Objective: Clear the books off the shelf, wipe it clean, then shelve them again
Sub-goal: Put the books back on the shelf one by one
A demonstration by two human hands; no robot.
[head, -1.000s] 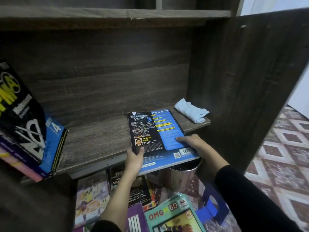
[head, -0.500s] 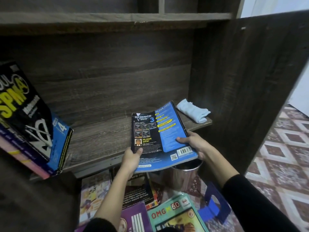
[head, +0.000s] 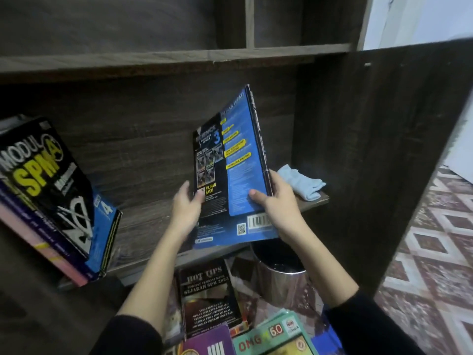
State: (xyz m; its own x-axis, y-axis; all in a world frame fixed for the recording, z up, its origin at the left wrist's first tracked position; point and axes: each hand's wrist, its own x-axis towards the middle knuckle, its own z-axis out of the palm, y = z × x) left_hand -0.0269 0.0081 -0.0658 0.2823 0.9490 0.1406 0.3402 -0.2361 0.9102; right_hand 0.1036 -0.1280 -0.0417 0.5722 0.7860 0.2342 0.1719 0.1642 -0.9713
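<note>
I see the blue-and-black science workbook [head: 230, 172] now tipped nearly upright above the dark wooden shelf [head: 143, 226], up from flat; left hand [head: 185, 211] and right hand [head: 280, 203] still grip its lower edges.

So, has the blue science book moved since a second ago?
Yes. The science book has tipped up from flat on the shelf to nearly upright, its top edge now well above the cloth.
</note>
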